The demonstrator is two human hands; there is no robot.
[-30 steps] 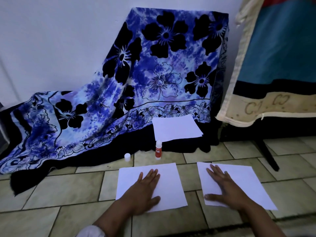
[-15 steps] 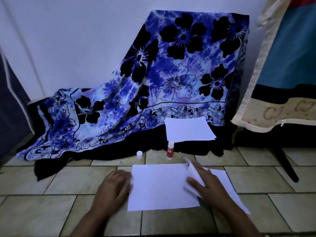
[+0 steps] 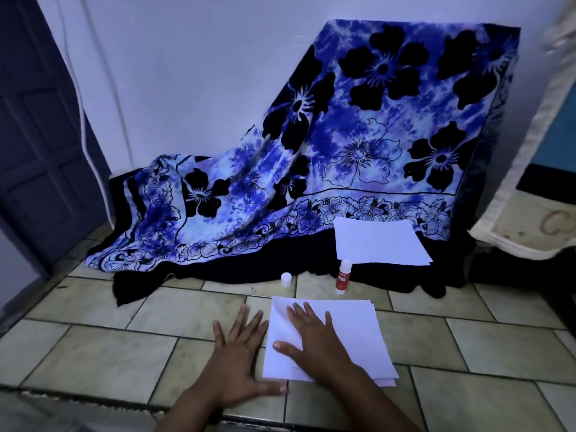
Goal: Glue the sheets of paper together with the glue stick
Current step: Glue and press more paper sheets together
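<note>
Two white sheets lie stacked on the tiled floor in front of me, the lower one peeking out at the right and bottom edges. My right hand presses flat on the left half of the top sheet, fingers spread. My left hand lies flat on the tiles just left of the stack, its thumb at the sheet's lower left corner. The uncapped glue stick, red and white, stands upright behind the stack. Its white cap stands a little to the left.
More white paper lies on the dark hem of a blue flowered cloth draped against the wall. A dark door is at the left, and a hanging fabric at the right. Floor tiles extend on both sides.
The right sheet has been flipped over onto the left sheet, so both now lie stacked. My right hand now presses on top; my left hand has slid off to the floor.
</note>
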